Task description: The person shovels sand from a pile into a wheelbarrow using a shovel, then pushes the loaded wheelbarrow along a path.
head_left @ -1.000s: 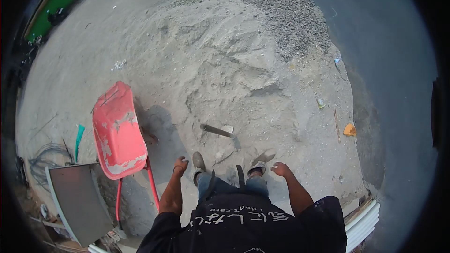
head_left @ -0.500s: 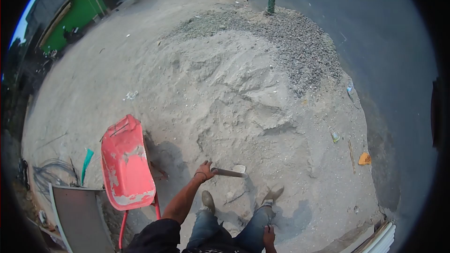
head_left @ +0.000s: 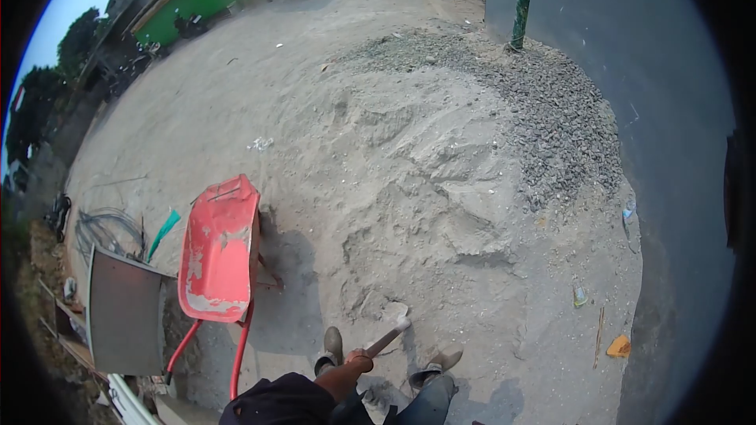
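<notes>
The left hand [head_left: 360, 360] curls its fingers around a brownish-grey, rod-like tool handle [head_left: 384, 342], slanting forward-right to a pale head [head_left: 403, 321] on loose grey sand [head_left: 417, 244], which spreads ahead between a red metal wheelbarrow [head_left: 222, 256] and a smooth grey wall [head_left: 677, 149].

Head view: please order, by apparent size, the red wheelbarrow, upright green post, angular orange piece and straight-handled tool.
1. Red wheelbarrow
2. Upright green post
3. Angular orange piece
Unsure: straight-handled tool; left hand covers part.
</notes>
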### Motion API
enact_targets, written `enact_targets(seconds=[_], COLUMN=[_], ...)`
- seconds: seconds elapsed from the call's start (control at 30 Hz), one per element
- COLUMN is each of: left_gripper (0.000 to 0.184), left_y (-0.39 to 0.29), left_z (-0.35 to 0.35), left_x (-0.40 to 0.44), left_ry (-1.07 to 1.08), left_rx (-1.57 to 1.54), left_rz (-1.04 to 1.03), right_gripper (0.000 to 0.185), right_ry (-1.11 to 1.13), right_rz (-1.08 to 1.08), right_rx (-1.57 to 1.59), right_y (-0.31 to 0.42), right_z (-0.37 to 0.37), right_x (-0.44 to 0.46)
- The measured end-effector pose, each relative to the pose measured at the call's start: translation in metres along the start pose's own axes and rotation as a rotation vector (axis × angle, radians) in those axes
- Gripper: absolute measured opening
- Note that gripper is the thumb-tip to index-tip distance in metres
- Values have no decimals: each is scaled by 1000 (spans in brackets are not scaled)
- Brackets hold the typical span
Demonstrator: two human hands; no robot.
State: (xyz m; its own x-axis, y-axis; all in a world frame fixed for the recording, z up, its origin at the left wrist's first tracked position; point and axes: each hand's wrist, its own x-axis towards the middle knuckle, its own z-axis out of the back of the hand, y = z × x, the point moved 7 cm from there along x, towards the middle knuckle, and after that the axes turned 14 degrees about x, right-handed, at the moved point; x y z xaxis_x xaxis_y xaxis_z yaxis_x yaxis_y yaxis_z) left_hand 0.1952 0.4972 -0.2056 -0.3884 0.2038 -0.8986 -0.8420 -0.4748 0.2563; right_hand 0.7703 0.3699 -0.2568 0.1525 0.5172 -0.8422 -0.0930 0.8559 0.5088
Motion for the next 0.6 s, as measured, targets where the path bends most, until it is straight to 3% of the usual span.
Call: enact_targets(seconds=[0.07,0.13,0.27,0.3,0.33,0.47,0.53,0.6], left_gripper=[26,25,26,26,27,34,32,32], left_y=[10,19,71,84,96,162,198,236], left_z=[-14,13,70,78,95,122,128,136], left_x=[-11,-18,8,7,-14,-154,-220,-260], left_ry=[22,-181,280,277,249,-27,-71,-77], left_rx=[-23,88,249,247,200,154,215,235], left_rz=[-10,-273,-289,-290,-341,-441,-503,-536], right_gripper=[32,30,30,33,40,36,46,56], right_ry=[20,-18,-35,-17,20,40,189,231], right_rz=[-7,-23,-38,-21,9,-49,-151,-288], right_rx=[78,98,139,115,66,183,350,303], right_y=[-3,51,160,181,191,169,157,145], right_z=[-4,-39,-152,-181,-205,-308,-378,-441], right_x=[24,0,-97,-118,-136,-190,-224,-237])
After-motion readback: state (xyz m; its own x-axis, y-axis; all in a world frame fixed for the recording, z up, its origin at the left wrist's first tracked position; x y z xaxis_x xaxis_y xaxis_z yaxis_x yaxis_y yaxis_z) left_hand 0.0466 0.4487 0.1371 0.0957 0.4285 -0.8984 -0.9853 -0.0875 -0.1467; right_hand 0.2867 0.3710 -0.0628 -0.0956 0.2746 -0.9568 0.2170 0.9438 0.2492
